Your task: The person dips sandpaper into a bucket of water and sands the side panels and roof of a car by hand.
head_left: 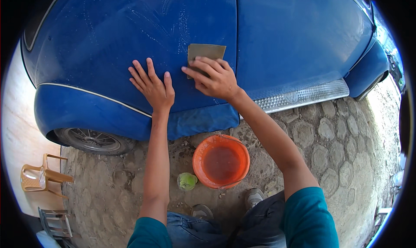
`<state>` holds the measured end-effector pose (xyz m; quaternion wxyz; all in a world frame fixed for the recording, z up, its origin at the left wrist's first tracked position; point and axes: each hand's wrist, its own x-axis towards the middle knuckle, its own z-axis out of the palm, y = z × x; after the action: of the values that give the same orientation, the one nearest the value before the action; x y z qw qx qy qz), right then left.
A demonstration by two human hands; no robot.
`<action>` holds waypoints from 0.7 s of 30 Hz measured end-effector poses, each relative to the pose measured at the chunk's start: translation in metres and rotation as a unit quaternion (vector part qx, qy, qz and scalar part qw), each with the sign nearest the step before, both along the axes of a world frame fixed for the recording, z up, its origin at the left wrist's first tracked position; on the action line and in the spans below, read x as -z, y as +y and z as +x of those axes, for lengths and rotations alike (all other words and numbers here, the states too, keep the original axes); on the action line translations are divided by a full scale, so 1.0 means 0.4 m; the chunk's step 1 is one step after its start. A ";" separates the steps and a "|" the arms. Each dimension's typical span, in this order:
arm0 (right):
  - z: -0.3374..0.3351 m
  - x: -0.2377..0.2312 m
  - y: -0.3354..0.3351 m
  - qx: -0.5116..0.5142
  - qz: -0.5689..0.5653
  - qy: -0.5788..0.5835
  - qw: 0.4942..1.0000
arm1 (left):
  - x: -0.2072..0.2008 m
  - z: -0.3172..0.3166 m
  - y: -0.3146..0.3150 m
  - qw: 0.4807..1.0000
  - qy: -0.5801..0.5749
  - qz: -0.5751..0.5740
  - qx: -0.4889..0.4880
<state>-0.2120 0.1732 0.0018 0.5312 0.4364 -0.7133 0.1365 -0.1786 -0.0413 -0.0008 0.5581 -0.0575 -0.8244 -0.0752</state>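
against the blue car: two hands, one sheet

against the side of one blue car [277,35], the right hand [214,78] presses one tan sheet of sandpaper [205,52] flat to the wet panel, fingers bent and closed over its lower edge. the left hand [152,85] lies just beside it, fingers spread open on the paint, holding nothing. below, on the stone paving [338,148], stands one orange basin [221,160] of water, with one green sponge [187,181] touching its left side. one wheel [92,140] shows at the left, and one tan plastic chair [41,176] stands well apart.
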 end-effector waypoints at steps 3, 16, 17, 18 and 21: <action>0.011 -0.038 -0.004 0.078 -0.090 -0.015 0.993 | 0.001 0.003 -0.007 1.000 0.000 0.005 0.007; 0.025 -0.057 -0.009 0.070 -0.085 -0.070 0.991 | 0.006 -0.009 -0.006 1.000 0.022 0.001 -0.004; 0.024 -0.061 -0.004 0.029 -0.109 -0.067 0.991 | 0.006 -0.007 -0.008 1.000 0.019 0.003 -0.005; 0.024 -0.060 0.002 0.026 -0.108 -0.067 0.992 | 0.007 -0.007 -0.007 1.000 0.020 0.004 -0.008; 0.016 -0.045 0.038 0.079 -0.023 0.004 0.997 | 0.008 -0.005 -0.001 1.000 0.018 0.010 0.003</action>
<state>-0.2055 0.1884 0.0197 0.5529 0.3667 -0.7402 0.1094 -0.1806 -0.0416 -0.0039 0.5731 -0.0552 -0.8133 -0.0840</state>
